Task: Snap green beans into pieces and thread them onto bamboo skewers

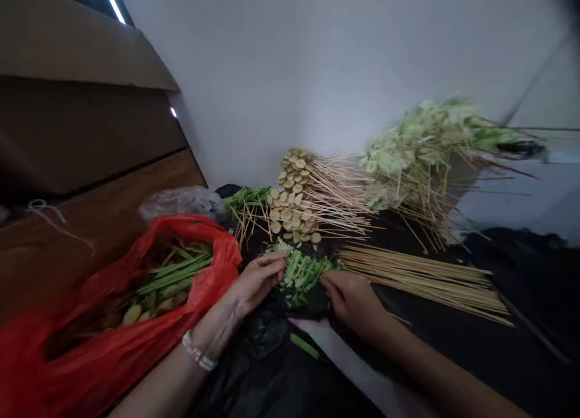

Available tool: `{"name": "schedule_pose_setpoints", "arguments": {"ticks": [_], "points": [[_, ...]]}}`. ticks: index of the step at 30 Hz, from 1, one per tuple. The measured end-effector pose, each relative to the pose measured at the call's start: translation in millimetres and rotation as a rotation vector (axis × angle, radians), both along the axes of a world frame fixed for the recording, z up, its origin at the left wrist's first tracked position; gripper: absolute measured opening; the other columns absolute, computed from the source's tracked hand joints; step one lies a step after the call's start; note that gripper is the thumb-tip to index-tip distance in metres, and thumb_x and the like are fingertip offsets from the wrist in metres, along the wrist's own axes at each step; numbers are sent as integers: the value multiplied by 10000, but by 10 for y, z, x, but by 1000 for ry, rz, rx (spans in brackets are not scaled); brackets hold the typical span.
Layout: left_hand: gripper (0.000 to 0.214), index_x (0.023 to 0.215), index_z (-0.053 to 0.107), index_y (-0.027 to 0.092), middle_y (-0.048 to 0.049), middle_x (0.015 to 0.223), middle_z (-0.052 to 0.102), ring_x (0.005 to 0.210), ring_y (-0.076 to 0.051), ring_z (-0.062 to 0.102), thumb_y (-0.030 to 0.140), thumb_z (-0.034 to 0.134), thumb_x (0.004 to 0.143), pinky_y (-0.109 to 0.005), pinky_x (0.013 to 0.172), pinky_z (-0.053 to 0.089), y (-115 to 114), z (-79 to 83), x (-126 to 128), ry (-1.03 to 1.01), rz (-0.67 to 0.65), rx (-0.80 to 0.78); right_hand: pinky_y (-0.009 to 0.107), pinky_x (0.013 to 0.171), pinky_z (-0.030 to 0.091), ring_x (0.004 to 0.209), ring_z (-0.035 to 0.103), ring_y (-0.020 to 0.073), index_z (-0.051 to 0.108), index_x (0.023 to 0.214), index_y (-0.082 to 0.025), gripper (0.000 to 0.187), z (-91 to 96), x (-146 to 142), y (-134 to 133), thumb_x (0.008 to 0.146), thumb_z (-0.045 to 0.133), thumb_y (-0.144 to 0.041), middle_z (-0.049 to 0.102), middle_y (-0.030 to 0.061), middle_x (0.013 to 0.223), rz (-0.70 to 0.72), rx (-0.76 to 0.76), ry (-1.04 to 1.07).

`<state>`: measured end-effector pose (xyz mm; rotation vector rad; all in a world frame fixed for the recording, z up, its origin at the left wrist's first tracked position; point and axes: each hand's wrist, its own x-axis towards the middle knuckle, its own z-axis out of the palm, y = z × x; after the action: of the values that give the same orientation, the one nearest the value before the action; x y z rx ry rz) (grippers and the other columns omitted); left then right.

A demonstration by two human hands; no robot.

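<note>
My left hand [261,280], with a beaded bracelet [199,353] on its wrist, is at the left edge of a pile of cut green vegetable pieces [302,272]. Its thumb and fingers are closed together; what lies between them is hidden. At the pile's right edge, my right hand [352,294] is closed in a pinch, and I cannot make out what it grips. Bamboo skewers [426,279] lie in a loose bundle just beyond the right hand. A single green piece [304,345] lies nearer to me, between the forearms.
At the left stands an open red plastic bag [217,246] holding green stalks [176,273]. Skewered potato slices [292,206] are stacked against the wall, beside skewered greens [249,199]. Skewers of pale leaves [421,143] are heaped at the back right. Black plastic [254,369] covers the surface.
</note>
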<state>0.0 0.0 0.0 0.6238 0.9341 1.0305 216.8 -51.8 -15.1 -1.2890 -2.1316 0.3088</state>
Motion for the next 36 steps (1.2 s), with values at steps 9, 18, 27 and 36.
{"name": "schedule_pose_setpoints", "arguments": {"ticks": [9,18,27,36], "points": [[351,730,749,127,8,709,669,648,-70,577,189,930,436,-183,650,459,-25,-49,45,41,-6,37,252,631,341,661,575,157,548,722,-200,280,-19,-10,17,947,384,-212,612,26,694,-9,14,-15],[410,1261,620,248,-96,1250,609,1161,-241,542,355,615,865,-375,1014,395,-187,-51,183,776,-305,903,251,647,378,662,607,162,651,817,-189,225,154,327,227,923,458,-235,678,29,727,-225,187,130],[457,1311,567,237,-105,1382,547,1359,-300,370,387,590,880,-508,1101,300,-216,-128,318,1281,-579,1274,264,647,385,684,620,175,657,779,-181,270,126,295,220,931,440,-230,698,52,763,-185,179,88],[73,832,694,193,-53,916,710,932,-205,621,157,631,839,-352,853,478,-128,-164,176,1135,-171,1278,259,654,400,696,635,174,669,799,-187,246,122,289,208,922,459,-226,706,53,782,-186,191,98]]}}
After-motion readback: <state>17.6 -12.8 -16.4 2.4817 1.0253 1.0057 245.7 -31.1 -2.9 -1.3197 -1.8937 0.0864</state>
